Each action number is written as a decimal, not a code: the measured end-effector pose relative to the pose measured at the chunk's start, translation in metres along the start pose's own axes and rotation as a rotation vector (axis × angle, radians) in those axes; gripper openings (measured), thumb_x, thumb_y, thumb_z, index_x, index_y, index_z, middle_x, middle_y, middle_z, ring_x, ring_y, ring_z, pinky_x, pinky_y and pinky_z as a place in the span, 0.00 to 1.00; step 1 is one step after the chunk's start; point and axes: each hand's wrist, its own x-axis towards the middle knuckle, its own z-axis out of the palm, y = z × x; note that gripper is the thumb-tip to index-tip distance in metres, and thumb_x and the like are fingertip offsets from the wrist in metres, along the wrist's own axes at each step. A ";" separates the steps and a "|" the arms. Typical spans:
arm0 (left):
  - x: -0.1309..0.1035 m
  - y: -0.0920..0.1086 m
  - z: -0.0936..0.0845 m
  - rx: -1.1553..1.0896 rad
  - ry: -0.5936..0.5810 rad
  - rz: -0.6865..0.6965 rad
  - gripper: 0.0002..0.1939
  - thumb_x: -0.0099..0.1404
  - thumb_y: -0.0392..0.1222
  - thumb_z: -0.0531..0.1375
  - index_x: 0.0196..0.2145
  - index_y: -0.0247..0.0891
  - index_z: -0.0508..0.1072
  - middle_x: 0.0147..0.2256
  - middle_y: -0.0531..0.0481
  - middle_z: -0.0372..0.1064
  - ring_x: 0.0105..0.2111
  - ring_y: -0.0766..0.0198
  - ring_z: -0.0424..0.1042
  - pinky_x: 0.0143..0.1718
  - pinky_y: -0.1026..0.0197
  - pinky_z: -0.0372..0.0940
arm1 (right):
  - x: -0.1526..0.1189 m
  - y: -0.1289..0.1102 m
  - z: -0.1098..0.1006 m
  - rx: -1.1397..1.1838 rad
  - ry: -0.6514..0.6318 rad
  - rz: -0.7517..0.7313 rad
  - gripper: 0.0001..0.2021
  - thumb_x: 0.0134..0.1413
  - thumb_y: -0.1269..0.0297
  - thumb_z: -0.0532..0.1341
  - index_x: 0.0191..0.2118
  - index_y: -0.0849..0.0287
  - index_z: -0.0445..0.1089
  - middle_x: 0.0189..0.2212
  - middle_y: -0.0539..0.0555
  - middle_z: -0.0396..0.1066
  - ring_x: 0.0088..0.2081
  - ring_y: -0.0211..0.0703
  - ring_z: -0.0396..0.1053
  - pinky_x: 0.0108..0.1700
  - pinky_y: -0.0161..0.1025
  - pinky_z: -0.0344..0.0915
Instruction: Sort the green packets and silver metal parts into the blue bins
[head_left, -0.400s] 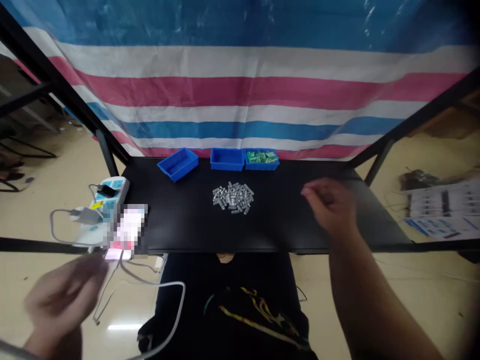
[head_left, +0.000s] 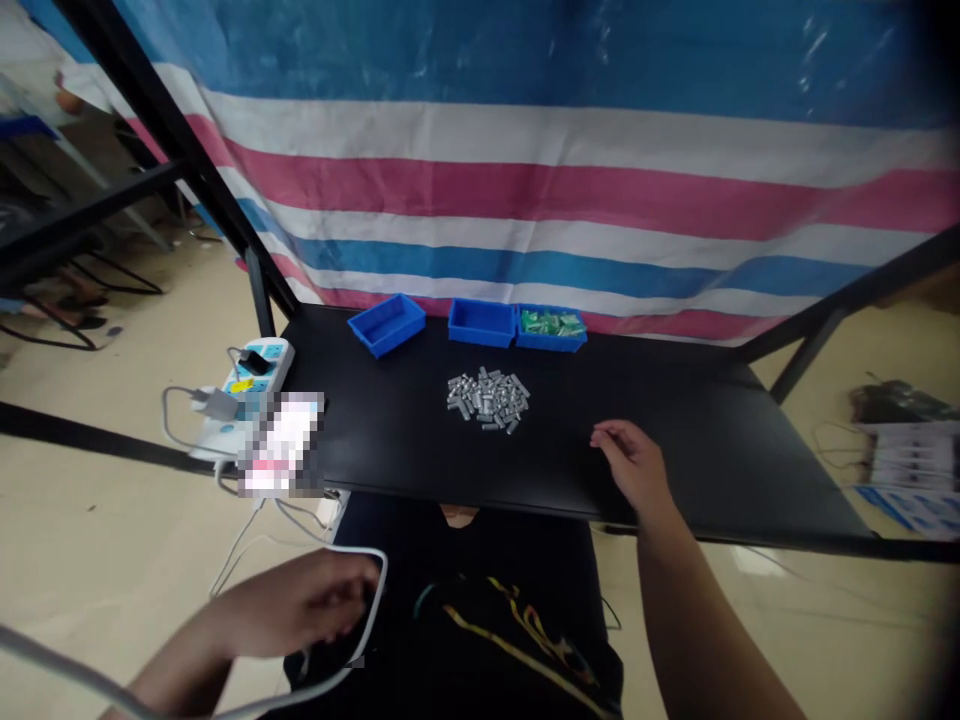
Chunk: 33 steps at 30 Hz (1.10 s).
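A heap of small silver cylinders lies on the black table. Behind it stand two blue bins with nothing visible in them, one tilted at the left and one in the middle; the right blue bin holds green packets. My right hand hovers over the table to the right of the heap, fingers curled together, their contents too small to make out. Below the table's front edge, my left hand is near the white cable, its fingers bent and blurred.
At the table's left end are a white power strip with plugs and a pixelated phone with a cable looping down from it. Black frame posts rise at both sides. A striped sheet hangs behind.
My left hand has moved right, away from the phone's lower edge towards my lap. My right hand has come nearer the table's front edge. The view has shifted and tilted slightly.
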 end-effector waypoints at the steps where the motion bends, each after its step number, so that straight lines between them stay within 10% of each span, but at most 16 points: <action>1: 0.018 0.010 0.010 0.066 0.014 0.046 0.17 0.71 0.48 0.57 0.56 0.52 0.73 0.32 0.52 0.72 0.31 0.61 0.70 0.35 0.60 0.66 | 0.005 0.000 0.004 0.032 0.022 0.015 0.15 0.53 0.49 0.68 0.38 0.55 0.75 0.30 0.54 0.76 0.31 0.47 0.76 0.38 0.45 0.75; 6: 0.098 0.050 0.023 0.015 0.198 0.489 0.35 0.71 0.40 0.56 0.71 0.49 0.48 0.36 0.53 0.64 0.30 0.66 0.65 0.35 0.61 0.63 | 0.021 0.007 0.028 0.106 0.117 0.014 0.14 0.53 0.51 0.67 0.38 0.56 0.74 0.30 0.53 0.75 0.29 0.43 0.74 0.35 0.42 0.73; 11: 0.180 0.066 -0.017 -0.033 0.692 0.789 0.28 0.69 0.37 0.58 0.63 0.44 0.55 0.34 0.55 0.58 0.30 0.66 0.62 0.33 0.62 0.61 | 0.015 0.005 0.035 -0.112 0.077 -0.073 0.12 0.57 0.53 0.64 0.38 0.56 0.75 0.31 0.54 0.76 0.32 0.45 0.73 0.34 0.40 0.69; 20: 0.272 0.062 -0.101 0.094 1.344 0.759 0.14 0.61 0.33 0.58 0.45 0.38 0.66 0.34 0.51 0.59 0.37 0.60 0.64 0.43 0.56 0.62 | 0.011 -0.002 0.034 -0.172 0.079 -0.091 0.11 0.59 0.54 0.62 0.38 0.56 0.74 0.28 0.53 0.75 0.29 0.43 0.70 0.30 0.38 0.64; 27: 0.281 0.034 -0.100 -0.006 1.086 0.565 0.17 0.62 0.40 0.61 0.49 0.40 0.66 0.30 0.56 0.60 0.28 0.66 0.63 0.33 0.61 0.62 | 0.038 0.004 0.048 -0.229 0.159 -0.025 0.11 0.57 0.54 0.61 0.38 0.55 0.73 0.27 0.51 0.73 0.27 0.42 0.69 0.32 0.39 0.66; 33: 0.287 0.033 -0.102 0.166 0.861 0.579 0.22 0.62 0.50 0.64 0.51 0.39 0.71 0.45 0.44 0.70 0.47 0.54 0.72 0.47 0.53 0.69 | 0.100 0.003 0.078 -0.352 0.329 -0.073 0.19 0.55 0.56 0.61 0.51 0.58 0.71 0.40 0.57 0.71 0.32 0.42 0.68 0.43 0.44 0.71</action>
